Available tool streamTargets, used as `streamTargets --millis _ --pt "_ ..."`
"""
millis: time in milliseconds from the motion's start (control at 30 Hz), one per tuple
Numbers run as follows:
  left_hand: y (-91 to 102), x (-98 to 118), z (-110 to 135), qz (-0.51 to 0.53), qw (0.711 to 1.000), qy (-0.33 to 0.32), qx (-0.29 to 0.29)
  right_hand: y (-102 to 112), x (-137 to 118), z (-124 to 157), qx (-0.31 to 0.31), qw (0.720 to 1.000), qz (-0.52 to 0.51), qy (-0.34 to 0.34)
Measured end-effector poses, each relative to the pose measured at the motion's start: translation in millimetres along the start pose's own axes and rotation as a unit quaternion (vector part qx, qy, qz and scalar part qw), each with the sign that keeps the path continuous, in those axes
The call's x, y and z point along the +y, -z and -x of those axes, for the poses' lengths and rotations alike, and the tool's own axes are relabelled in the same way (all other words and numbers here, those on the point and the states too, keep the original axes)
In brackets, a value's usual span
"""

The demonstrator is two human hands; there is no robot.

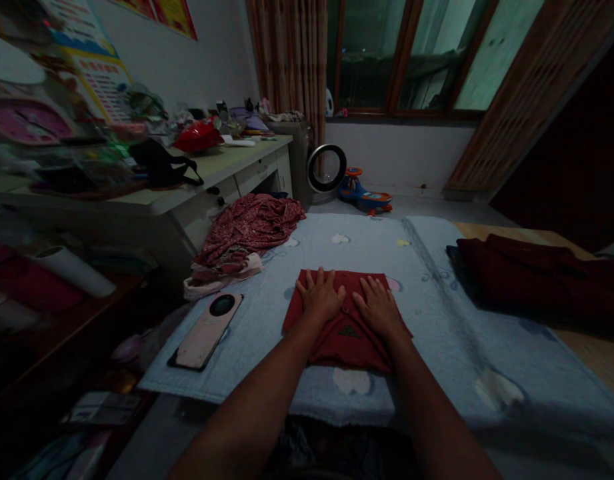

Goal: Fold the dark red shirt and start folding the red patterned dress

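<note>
Atop the cloud-patterned blue blanket [437,327], we rest our left hand [321,298] and right hand [380,307] flat and splayed, gripping nothing, on a squarish, matte red folded garment [351,348]; blanket spreads wide beyond its far edge.

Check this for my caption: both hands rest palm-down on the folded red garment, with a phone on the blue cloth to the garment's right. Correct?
One slip: the head view shows the phone left of the folded red garment, not right. The left hand and right hand do rest palm-down on the garment, and the phone is on the blue cloth.
</note>
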State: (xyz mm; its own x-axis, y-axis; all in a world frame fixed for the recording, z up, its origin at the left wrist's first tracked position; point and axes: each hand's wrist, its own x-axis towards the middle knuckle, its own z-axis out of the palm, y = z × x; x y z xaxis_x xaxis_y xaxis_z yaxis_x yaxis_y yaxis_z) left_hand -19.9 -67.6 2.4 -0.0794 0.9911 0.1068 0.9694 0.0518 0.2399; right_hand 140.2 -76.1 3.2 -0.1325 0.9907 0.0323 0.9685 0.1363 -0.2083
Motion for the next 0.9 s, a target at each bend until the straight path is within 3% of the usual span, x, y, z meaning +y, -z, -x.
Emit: streamTargets --millis 433,733,900 --pt "0.4 -0.1 -0.2 -0.004 1.000 0.000 -0.002 0.1 12.8 18.2 0.015 0.999 0.002 -0.040" --pt "3.2 0.9 0.6 0.006 1.000 -0.004 -0.003 1.7 28.8 25.0 -0.019 0.999 0.021 -0.041" --pt "2.5 1.4 0.3 -0.001 1.000 0.000 0.001 9.6 32.4 27.3 -0.029 0.993 0.031 -0.107"
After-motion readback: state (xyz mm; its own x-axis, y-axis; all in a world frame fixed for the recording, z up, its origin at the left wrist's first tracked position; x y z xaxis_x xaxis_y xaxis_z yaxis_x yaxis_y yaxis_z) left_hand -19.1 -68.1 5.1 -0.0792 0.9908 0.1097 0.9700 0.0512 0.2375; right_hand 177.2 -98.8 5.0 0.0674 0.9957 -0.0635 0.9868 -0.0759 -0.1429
